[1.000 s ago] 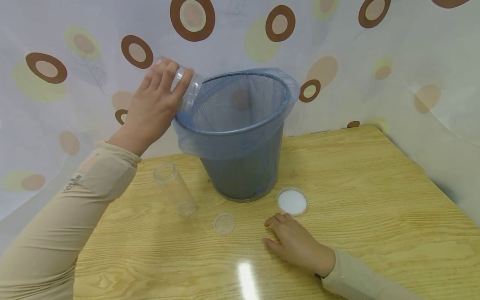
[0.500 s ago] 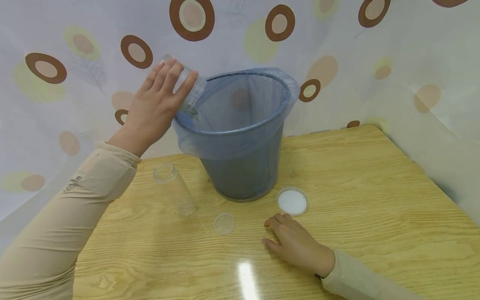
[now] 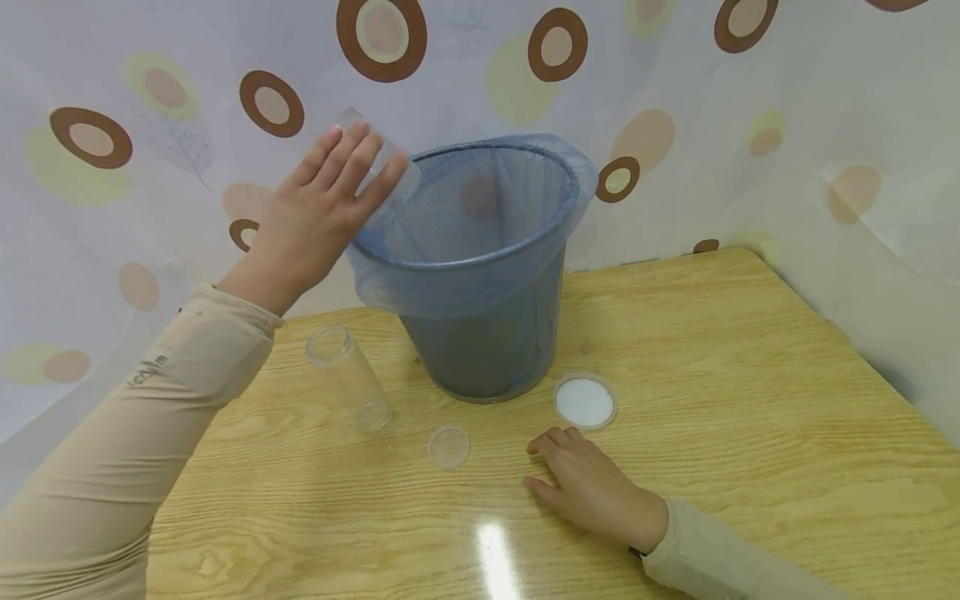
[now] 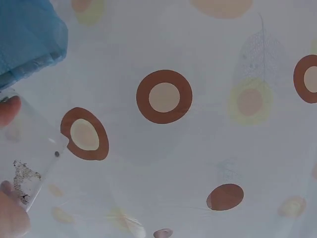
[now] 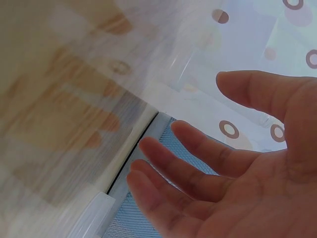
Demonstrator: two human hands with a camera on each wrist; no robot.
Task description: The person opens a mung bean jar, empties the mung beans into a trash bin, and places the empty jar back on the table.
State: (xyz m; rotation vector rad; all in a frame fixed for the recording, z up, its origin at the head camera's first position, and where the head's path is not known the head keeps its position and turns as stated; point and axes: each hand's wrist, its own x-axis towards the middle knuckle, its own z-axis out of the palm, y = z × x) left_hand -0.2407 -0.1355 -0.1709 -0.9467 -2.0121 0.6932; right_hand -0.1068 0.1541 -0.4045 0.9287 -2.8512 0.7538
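High over the left rim of a blue mesh wastebasket (image 3: 487,354), my left hand (image 3: 303,212) grips a clear plastic jar (image 3: 407,179). The jar is tipped, mouth down toward the inside of the basket. In the left wrist view, dark specks (image 4: 25,176) cling inside the jar (image 4: 34,131) between the fingertips. My right hand (image 3: 592,492) rests on the table, fingers loosely bent and holding nothing, just below a round white-centred lid (image 3: 584,402). Its palm (image 5: 262,198) looks bare in the right wrist view.
A thin blue bag (image 3: 457,292) lines the wastebasket and folds over its rim. Left of the basket a tall clear jar (image 3: 351,379) stands uncapped. A small clear lid (image 3: 448,447) lies on the wooden table (image 3: 735,400). A patterned wall covering (image 3: 450,108) rises behind.
My left hand and the tipped jar have shifted slightly right over the basket. Dark bits showed at the jar's mouth half a second ago. My right hand has stayed put.
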